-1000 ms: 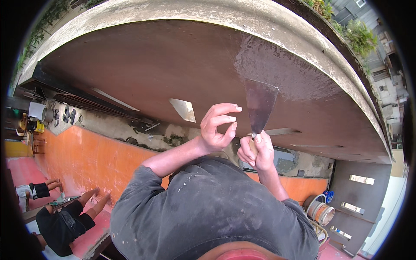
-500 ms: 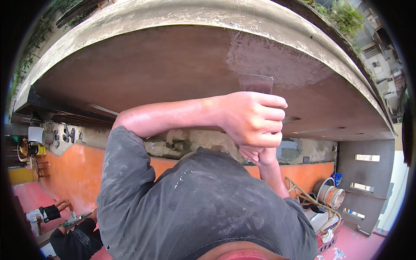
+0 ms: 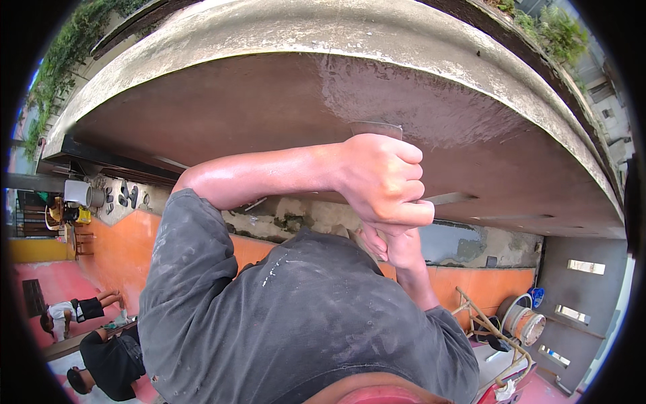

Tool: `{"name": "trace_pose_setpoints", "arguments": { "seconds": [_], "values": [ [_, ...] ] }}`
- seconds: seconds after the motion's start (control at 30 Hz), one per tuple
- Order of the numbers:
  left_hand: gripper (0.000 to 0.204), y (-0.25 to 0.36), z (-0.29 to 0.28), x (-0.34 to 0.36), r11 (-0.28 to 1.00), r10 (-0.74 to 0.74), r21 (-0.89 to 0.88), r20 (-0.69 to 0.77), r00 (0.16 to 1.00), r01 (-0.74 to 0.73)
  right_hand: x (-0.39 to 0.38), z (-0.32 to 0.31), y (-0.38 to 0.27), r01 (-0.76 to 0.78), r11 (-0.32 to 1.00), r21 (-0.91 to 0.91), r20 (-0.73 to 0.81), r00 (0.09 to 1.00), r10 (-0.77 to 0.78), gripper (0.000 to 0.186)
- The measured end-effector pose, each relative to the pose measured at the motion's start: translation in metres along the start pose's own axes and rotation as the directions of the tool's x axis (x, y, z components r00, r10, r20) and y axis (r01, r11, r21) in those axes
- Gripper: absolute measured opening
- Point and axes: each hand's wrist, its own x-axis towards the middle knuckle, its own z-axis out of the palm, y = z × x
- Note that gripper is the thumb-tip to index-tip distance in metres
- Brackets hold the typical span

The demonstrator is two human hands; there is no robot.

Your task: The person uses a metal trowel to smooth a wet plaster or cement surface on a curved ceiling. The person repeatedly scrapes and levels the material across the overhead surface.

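Note:
My left hand (image 3: 385, 180) is closed in a fist around a scraper (image 3: 378, 128), a flat, broad metal blade sticking out past the knuckles. The blade lies against a brown panel (image 3: 222, 114), at the lower edge of a lighter greyish, rough patch (image 3: 410, 94). My left forearm runs across in front of my chest. Just below the left fist, my right hand (image 3: 398, 248) has its fingers curled; whether it grips the scraper's handle is hidden by the left hand.
A weathered concrete ledge (image 3: 282, 37) runs along the panel's top. On the right are a metal-legged frame (image 3: 494, 330), a bucket (image 3: 530, 328) and a slotted grey gate (image 3: 572, 289). Two other people (image 3: 114, 360) are at lower left. An orange floor strip (image 3: 121, 252) lies below.
Both hands and the scraper have shifted slightly left in the picture. The blade shows less above my left fist. The whole view has tilted a little, bringing more of the people into sight.

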Motion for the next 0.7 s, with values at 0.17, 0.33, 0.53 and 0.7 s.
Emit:
{"name": "trace_pose_setpoints", "arguments": {
  "seconds": [0.17, 0.33, 0.53, 0.7],
  "values": [
    [0.046, 0.000, 0.005, -0.005, 0.999, -0.004, -0.043, -0.039, 0.999, 0.002, 0.002, 0.003, 0.006, -0.001, 1.000, -0.011, -0.052, 0.999, 0.001, 0.034],
    [0.042, -0.005, -0.018, -0.001, 0.999, -0.018, 0.030, 0.089, 0.996, 0.015, 0.012, 0.005, 0.002, 0.032, 0.999, -0.041, -0.025, 0.999, -0.033, 0.036],
    [0.041, -0.001, -0.012, -0.008, 0.999, -0.035, -0.034, 0.072, 0.997, 0.037, 0.013, 0.005, 0.011, -0.001, 1.000, -0.031, -0.010, 1.000, 0.000, 0.036],
    [0.040, -0.007, -0.028, -0.005, 0.995, 0.010, -0.099, 0.054, 0.998, -0.005, 0.017, 0.015, 0.018, 0.043, 0.999, 0.009, -0.034, 0.999, -0.043, 0.031]
  ]
}}
